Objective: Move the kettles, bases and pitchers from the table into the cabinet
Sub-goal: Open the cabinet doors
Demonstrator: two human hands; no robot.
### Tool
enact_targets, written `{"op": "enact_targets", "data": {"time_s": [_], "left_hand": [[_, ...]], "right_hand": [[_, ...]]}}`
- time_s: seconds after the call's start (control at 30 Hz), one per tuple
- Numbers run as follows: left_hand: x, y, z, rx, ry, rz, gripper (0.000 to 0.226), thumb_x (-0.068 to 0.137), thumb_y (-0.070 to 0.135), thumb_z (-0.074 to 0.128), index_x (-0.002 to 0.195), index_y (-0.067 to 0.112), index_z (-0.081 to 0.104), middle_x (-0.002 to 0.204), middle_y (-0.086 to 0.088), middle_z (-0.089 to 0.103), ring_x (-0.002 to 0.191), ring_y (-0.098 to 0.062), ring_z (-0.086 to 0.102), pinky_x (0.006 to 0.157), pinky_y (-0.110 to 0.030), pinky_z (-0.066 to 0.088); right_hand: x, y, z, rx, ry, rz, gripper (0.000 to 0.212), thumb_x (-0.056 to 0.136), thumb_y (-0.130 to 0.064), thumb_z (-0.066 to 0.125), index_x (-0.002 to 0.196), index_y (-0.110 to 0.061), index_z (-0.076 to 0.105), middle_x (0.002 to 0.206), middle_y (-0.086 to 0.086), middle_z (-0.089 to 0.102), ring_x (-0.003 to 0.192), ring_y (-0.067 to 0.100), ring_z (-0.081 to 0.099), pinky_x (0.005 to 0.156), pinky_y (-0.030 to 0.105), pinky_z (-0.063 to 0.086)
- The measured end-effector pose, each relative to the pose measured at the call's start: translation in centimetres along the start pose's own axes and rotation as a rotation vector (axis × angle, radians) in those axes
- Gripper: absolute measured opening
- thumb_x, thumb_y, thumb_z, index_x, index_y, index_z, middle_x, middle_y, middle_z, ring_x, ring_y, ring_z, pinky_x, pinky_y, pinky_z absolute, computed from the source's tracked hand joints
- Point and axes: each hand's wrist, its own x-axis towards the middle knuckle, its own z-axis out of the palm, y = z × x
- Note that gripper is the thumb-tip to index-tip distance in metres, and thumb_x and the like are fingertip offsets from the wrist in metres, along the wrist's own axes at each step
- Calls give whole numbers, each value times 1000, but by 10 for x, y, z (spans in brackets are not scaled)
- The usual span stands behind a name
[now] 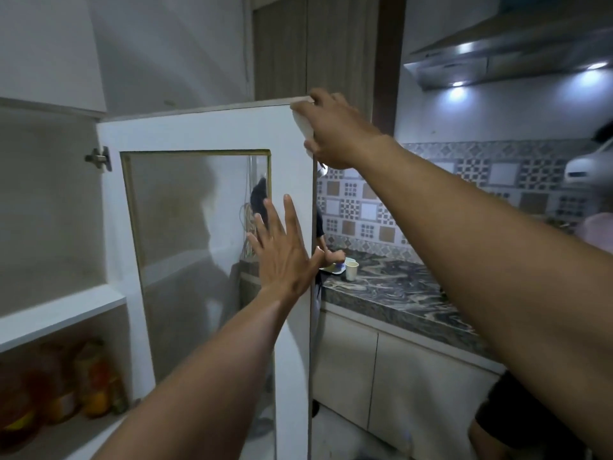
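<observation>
The white cabinet door [212, 131] with a glass pane stands swung open in front of me. My right hand [335, 131] grips its top right corner. My left hand [282, 250] lies flat, fingers spread, against the door's right edge, holding nothing. To the left, the open cabinet [56, 200] shows a bare upper compartment above a white shelf [63, 313]. No kettle, base or pitcher is in view.
Bottles and jars [83, 383] stand on the cabinet's lower shelf at bottom left. A marble counter [398, 293] with a paper cup [351, 270] runs to the right, under a range hood [497, 58]. Another person stands behind the door and one at the far right.
</observation>
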Motion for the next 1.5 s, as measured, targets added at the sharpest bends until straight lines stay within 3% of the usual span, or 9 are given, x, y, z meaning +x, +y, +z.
{"op": "enact_targets", "data": {"time_s": [0.17, 0.33, 0.53, 0.63, 0.73, 0.87, 1.1, 1.37, 1.5], "left_hand": [[20, 0, 25, 69, 43, 8, 111, 82, 71, 50, 153, 26, -23, 162, -16, -21, 149, -44, -11, 116, -65, 3], [31, -2, 37, 100, 37, 32, 106, 85, 69, 47, 152, 28, -24, 161, -14, -25, 148, -42, -15, 116, -65, 4], [33, -18, 38, 139, -2, 77, 104, 84, 75, 41, 151, 32, -25, 162, -12, -24, 150, -40, -12, 116, -62, 3], [34, -21, 37, 142, -19, 94, 100, 84, 78, 36, 151, 34, -24, 162, -11, -23, 150, -39, -12, 117, -62, 5], [35, -24, 31, 137, -30, 108, 93, 83, 82, 22, 152, 37, -22, 163, -9, -21, 151, -36, -10, 117, -60, 3], [34, -39, 8, 184, -45, 110, 81, 92, 73, 20, 154, 36, -14, 164, -9, -15, 152, -32, -7, 120, -59, 7], [9, -107, -81, 352, 30, -24, 70, 100, 56, 24, 157, 27, -2, 165, -12, -4, 152, -33, -1, 121, -57, 7], [-75, -212, -205, 642, 66, -318, 65, 101, 48, 30, 156, 17, 15, 163, -17, 12, 151, -36, 6, 120, -56, 10], [-126, -254, -263, 723, 97, -455, 64, 101, 47, 30, 156, 17, 15, 163, -16, 14, 151, -36, 6, 120, -57, 9]], "right_hand": [[11, 20, 28, 44, 29, 55, 67, 97, -21, 62, 157, -26, 31, 169, 5, 13, 150, 36, 25, 117, 53, 34], [17, 27, 40, 117, 52, 74, 64, 97, -10, 62, 154, -23, 35, 170, 5, 10, 147, 38, 34, 111, 44, 42], [19, 27, 45, 138, 47, 107, 65, 98, -4, 58, 156, -23, 34, 171, 2, 4, 151, 37, 28, 111, 39, 41], [20, 25, 45, 100, 26, 139, 69, 97, -5, 60, 156, -25, 32, 171, 3, 3, 150, 39, 28, 111, 44, 41], [22, 20, 42, 32, 13, 147, 73, 93, -6, 62, 156, -24, 31, 171, 7, 6, 154, 39, 15, 121, 56, 23], [22, 3, 39, -25, 93, 82, 65, 95, -11, 57, 155, -22, 34, 169, 12, 12, 157, 34, 2, 123, 56, -1], [13, -69, 50, 138, 52, -81, 62, 93, -11, 50, 153, -13, 35, 165, 18, 23, 154, 32, 15, 124, 53, 11], [3, -201, 87, 433, -72, -244, 58, 98, -27, 52, 152, -14, 35, 155, 15, 36, 143, 35, 32, 117, 50, 29], [3, -281, 99, 531, -116, -328, 60, 99, -31, 51, 153, -13, 33, 156, 19, 34, 144, 37, 31, 118, 52, 28]]}}
